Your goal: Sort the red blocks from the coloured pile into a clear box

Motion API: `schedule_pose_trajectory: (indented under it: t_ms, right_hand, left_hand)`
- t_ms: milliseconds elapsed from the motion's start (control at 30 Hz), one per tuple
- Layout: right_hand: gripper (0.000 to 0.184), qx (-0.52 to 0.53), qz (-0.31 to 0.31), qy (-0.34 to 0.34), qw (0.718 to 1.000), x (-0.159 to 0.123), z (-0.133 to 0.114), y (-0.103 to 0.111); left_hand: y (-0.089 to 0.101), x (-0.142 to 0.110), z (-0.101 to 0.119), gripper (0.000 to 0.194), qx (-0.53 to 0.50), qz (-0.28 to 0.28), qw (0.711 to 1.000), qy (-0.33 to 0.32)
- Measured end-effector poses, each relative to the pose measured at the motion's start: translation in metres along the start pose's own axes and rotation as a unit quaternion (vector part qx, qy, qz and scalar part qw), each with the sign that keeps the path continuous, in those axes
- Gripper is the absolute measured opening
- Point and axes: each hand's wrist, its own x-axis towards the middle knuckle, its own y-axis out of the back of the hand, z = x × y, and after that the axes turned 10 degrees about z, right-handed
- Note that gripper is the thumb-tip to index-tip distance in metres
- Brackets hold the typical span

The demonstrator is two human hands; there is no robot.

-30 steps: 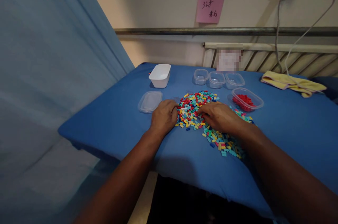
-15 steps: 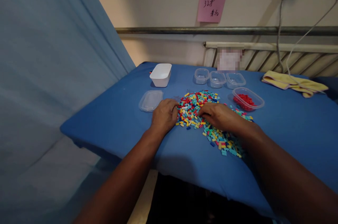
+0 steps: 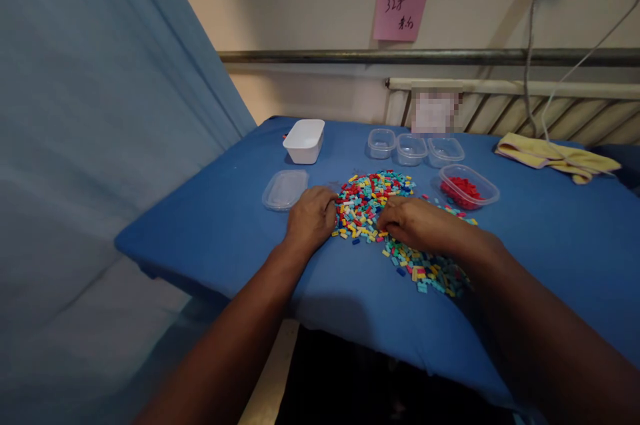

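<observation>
A spread pile of small coloured building bricks (image 3: pixel 365 201) lies on the blue-covered table (image 3: pixel 200 211), mixing red, yellow, white, teal and dark blue. At the pile's left edge rests my left hand (image 3: pixel 311 215), its fingers curled against the bricks; whatever they may hold is hidden. My right hand (image 3: pixel 413 221) is over the pile's middle, fingertips pinched down among the bricks, and I cannot make out what is between them. To the right of the pile stands a clear plastic tub (image 3: pixel 493 195) with red bricks (image 3: pixel 461 191) inside.
A white tub (image 3: pixel 306 145) stands at the back left, with a clear lid (image 3: pixel 286 190) in front of it. Three clear tubs (image 3: pixel 411 150) line the back. A folded yellow cloth (image 3: pixel 550 155) lies at the far right, under a hanging cable. A blue curtain (image 3: pixel 100 111) borders the left side.
My right hand has shifted very slightly within the pile, its fingers still pinched. My left hand stays at the left edge of the bricks.
</observation>
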Motion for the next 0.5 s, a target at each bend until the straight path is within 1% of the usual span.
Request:
schedule_pose_trajectory:
  t_ms: [100, 233, 367, 433, 500]
  right_hand:
    - [0.023, 0.008, 0.013, -0.003, 1.000, -0.002, 0.002, -0.001]
    - [0.021, 0.060, 0.065, 0.002, 0.996, -0.011, 0.012, 0.004]
    - [0.021, 0.069, 0.122, -0.036, 0.989, -0.019, 0.019, 0.014]
    - [0.020, 0.080, 0.124, -0.044, 0.988, -0.019, 0.015, 0.016]
    - [0.020, 0.087, 0.108, -0.031, 0.990, -0.015, 0.006, 0.014]
  left_hand:
    - [0.000, 0.001, -0.001, 0.024, -0.003, -0.002, 1.000, 0.001]
    - [0.000, 0.002, -0.001, 0.023, -0.014, 0.004, 1.000, -0.001]
    - [0.000, 0.003, -0.001, 0.022, -0.011, 0.005, 1.000, -0.003]
    - [0.001, 0.003, -0.001, 0.022, -0.010, 0.002, 1.000, -0.008]
    - [0.001, 0.003, -0.001, 0.022, -0.011, 0.005, 1.000, -0.014]
